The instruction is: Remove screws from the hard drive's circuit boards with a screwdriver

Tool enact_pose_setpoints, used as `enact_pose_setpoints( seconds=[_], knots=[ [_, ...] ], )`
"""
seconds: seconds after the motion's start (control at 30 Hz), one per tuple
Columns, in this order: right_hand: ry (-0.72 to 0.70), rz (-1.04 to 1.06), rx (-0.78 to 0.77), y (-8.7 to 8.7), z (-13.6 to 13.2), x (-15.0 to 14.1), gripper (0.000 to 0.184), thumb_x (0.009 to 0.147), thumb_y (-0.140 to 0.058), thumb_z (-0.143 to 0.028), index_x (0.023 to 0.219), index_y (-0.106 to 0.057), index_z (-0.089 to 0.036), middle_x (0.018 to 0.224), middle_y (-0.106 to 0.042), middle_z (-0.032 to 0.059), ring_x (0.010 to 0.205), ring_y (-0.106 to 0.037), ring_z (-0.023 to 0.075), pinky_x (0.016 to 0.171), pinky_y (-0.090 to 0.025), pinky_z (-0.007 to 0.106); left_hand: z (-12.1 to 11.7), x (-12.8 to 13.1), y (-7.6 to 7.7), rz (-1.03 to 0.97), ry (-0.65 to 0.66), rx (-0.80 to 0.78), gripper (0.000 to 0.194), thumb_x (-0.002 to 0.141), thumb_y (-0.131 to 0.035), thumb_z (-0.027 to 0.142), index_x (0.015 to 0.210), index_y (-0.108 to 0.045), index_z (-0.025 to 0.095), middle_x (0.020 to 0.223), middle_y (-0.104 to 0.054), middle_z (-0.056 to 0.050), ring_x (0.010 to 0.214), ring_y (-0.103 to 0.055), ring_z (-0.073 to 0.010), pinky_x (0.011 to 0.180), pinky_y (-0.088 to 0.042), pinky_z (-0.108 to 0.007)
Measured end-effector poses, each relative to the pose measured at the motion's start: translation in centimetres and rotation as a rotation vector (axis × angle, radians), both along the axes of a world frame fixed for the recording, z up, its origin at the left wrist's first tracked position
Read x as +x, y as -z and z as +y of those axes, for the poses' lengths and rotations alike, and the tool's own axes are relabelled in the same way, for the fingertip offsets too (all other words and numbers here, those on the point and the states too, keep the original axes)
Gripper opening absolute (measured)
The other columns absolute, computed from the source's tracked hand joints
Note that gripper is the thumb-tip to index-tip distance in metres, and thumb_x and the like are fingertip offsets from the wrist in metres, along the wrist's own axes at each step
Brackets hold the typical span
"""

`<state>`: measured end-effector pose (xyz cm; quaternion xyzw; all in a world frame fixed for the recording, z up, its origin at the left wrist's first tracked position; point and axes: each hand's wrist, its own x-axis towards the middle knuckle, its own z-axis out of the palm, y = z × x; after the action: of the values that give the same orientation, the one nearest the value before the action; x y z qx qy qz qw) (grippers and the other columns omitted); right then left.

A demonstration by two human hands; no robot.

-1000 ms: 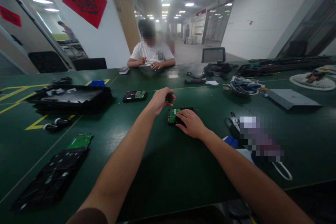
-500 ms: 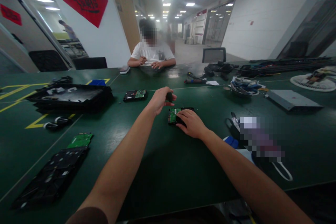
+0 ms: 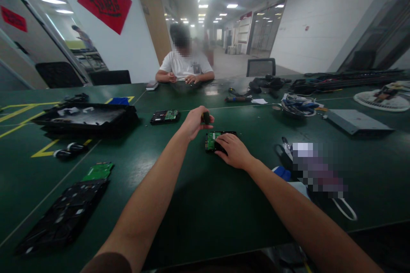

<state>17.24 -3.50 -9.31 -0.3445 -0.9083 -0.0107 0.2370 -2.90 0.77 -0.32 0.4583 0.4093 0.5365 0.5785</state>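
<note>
A hard drive (image 3: 211, 140) lies on the green table with its green circuit board facing up. My right hand (image 3: 233, 149) presses on it from the right, fingers over the board and thumb along the near edge, covering its right part. Above the drive's left end, my left hand (image 3: 199, 121) is closed around the dark handle of a screwdriver (image 3: 206, 117), held upright. The thin shaft points down toward the board; whether its tip touches a screw is too small to tell. Another hard drive (image 3: 165, 116) sits farther left.
Several drives lie in a row (image 3: 64, 213) at the near left, behind them a black tray (image 3: 86, 117). To the right are a cable bundle (image 3: 297, 104), a grey metal box (image 3: 358, 121) and a lanyard (image 3: 344, 209). A person (image 3: 184, 66) sits across the table.
My left hand and the screwdriver handle have turned slightly. My right hand and the hard drive stay in place. Across the table, the person's hand has shifted a little.
</note>
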Motion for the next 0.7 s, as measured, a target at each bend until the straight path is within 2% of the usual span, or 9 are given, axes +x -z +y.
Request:
enact_pose_setpoints(
  seconds=[0.1,0.23,0.3,0.37,0.5,0.6,0.7],
  knots=[
    [0.004,0.000,0.007,0.02,-0.03,-0.01,0.045,0.096,-0.058,-0.040,0.133,-0.059,-0.014,0.131,-0.059,0.0162,0.125,-0.051,0.0304,0.114,-0.035,0.054,0.17,0.00,0.07,0.012,-0.045,0.021,0.021,0.075,-0.061,0.036,0.081,-0.061,0.016,0.083,-0.068,-0.010,0.078,-0.066,-0.0218,0.060,-0.057,-0.033],
    [0.008,0.010,0.002,0.06,-0.01,-0.02,0.045,0.095,-0.058,-0.040,0.134,-0.059,-0.017,0.131,-0.060,0.0155,0.125,-0.052,0.0308,0.113,-0.035,0.056,-0.14,0.06,-0.11,0.157,-0.126,0.143,0.019,0.073,-0.062,0.034,0.077,-0.066,0.016,0.086,-0.065,-0.009,0.079,-0.061,-0.0192,0.054,-0.053,-0.026],
    [0.006,0.004,0.001,0.04,0.01,-0.02,0.045,0.095,-0.058,-0.040,0.133,-0.059,-0.016,0.131,-0.060,0.0159,0.125,-0.052,0.0308,0.113,-0.036,0.056,-0.44,0.10,-0.26,0.196,-0.120,0.177,0.021,0.074,-0.061,0.035,0.076,-0.068,0.016,0.089,-0.064,-0.009,0.081,-0.061,-0.0195,0.054,-0.052,-0.025],
    [0.002,0.001,0.001,0.01,0.01,-0.01,0.045,0.095,-0.058,-0.040,0.133,-0.059,-0.015,0.131,-0.060,0.0164,0.125,-0.052,0.0308,0.113,-0.036,0.055,-0.65,0.12,-0.38,0.186,-0.065,0.166,0.022,0.076,-0.061,0.035,0.079,-0.069,0.015,0.088,-0.065,-0.010,0.082,-0.061,-0.0203,0.056,-0.053,-0.026],
    [0.000,0.014,-0.005,-0.05,-0.01,0.01,0.045,0.095,-0.059,-0.040,0.134,-0.059,-0.017,0.130,-0.060,0.0160,0.124,-0.052,0.0310,0.112,-0.037,0.056,-0.49,0.03,-0.31,0.057,0.056,0.038,0.023,0.076,-0.061,0.035,0.087,-0.066,0.015,0.081,-0.067,-0.010,0.076,-0.064,-0.0202,0.060,-0.055,-0.031],
    [-0.001,0.013,-0.009,-0.09,-0.02,0.04,0.045,0.095,-0.059,-0.040,0.133,-0.059,-0.017,0.130,-0.060,0.0160,0.125,-0.052,0.0310,0.112,-0.036,0.056,-0.07,-0.11,-0.11,0.006,0.044,0.009,0.020,0.075,-0.059,0.034,0.083,-0.064,0.016,0.080,-0.067,-0.009,0.074,-0.064,-0.0199,0.061,-0.056,-0.032],
    [0.003,0.001,-0.008,-0.12,-0.04,0.05,0.045,0.095,-0.058,-0.040,0.133,-0.059,-0.016,0.131,-0.060,0.0162,0.125,-0.052,0.0307,0.113,-0.036,0.055,0.09,-0.25,-0.05,0.076,-0.038,0.084,0.019,0.074,-0.059,0.033,0.077,-0.066,0.015,0.081,-0.064,-0.009,0.075,-0.061,-0.0192,0.055,-0.053,-0.028]
  ],
)
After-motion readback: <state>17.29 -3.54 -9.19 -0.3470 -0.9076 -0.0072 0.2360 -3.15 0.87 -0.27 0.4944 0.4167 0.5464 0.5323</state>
